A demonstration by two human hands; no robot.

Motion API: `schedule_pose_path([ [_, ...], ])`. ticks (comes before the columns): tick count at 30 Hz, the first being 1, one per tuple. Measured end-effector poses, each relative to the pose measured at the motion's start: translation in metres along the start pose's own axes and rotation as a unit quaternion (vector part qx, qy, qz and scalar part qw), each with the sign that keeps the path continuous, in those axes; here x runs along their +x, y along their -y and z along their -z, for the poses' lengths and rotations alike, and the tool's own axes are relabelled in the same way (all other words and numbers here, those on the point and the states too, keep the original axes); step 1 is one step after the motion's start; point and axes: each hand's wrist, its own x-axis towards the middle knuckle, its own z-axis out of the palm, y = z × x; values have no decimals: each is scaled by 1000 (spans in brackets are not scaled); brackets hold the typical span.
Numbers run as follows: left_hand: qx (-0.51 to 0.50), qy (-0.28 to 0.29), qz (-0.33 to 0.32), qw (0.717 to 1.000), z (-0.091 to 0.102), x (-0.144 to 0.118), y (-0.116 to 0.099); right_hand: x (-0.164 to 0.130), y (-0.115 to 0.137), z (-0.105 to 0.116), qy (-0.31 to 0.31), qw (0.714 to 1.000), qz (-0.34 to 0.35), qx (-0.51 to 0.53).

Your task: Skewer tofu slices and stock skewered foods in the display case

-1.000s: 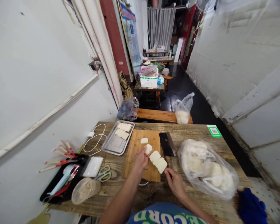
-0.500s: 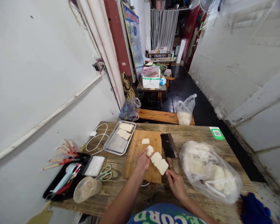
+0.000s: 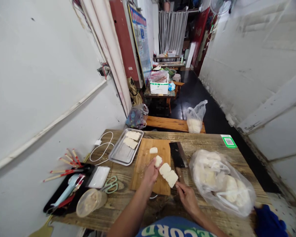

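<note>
White dough pieces [image 3: 168, 174] lie in a short slanted row on the near right part of the wooden cutting board [image 3: 144, 161], which sits on the table [image 3: 207, 141]. The left hand [image 3: 150, 171] rests on the board, its fingertips touching a smaller piece [image 3: 158, 161] at the far end of the row; its grip is loosely together on that piece. Another small piece [image 3: 153, 150] lies alone farther up the board. The right hand [image 3: 187, 197] is at the near end of the cleaver [image 3: 178, 154], at the handle, but whether its grip is clamped on the handle cannot be told. The cleaver's dark blade lies flat on the table just right of the board. To the right of the cleaver sits a clear plastic bag [image 3: 222, 182] full of white lumps. Left of the board, a metal tray [image 3: 120, 153] holds two flat slices [image 3: 131, 139]. Scissors [image 3: 111, 184] and a lidded plastic cup [image 3: 91, 201] lie near the table's near left edge.
</note>
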Motion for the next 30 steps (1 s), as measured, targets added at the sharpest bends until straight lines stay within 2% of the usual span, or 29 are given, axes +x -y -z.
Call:
schedule_pose_path([
  [4,-1,25,-5,1000,1,-1,2,2,2,3,1,1000,-9,6],
  [9,-4,23,12,1000,-1,-1,-1,6,7,3,-1,1000,-18,3],
  [14,0,17,28,999,-2,-4,-6,10,6,-3,-7,1000,-16,11],
  [20,34,15,8,999,3,-4,-7,17,8,-11,1,1000,-5,7],
  [24,45,0,18,999,10,-3,-20,25,13,-21,13,1000,-14,0],
  [26,33,17,33,999,16,-5,-30,32,17,-30,20,1000,-18,6],
  [30,18,121,74,990,37,-16,-34,46,30,-52,12,999,-22,39],
])
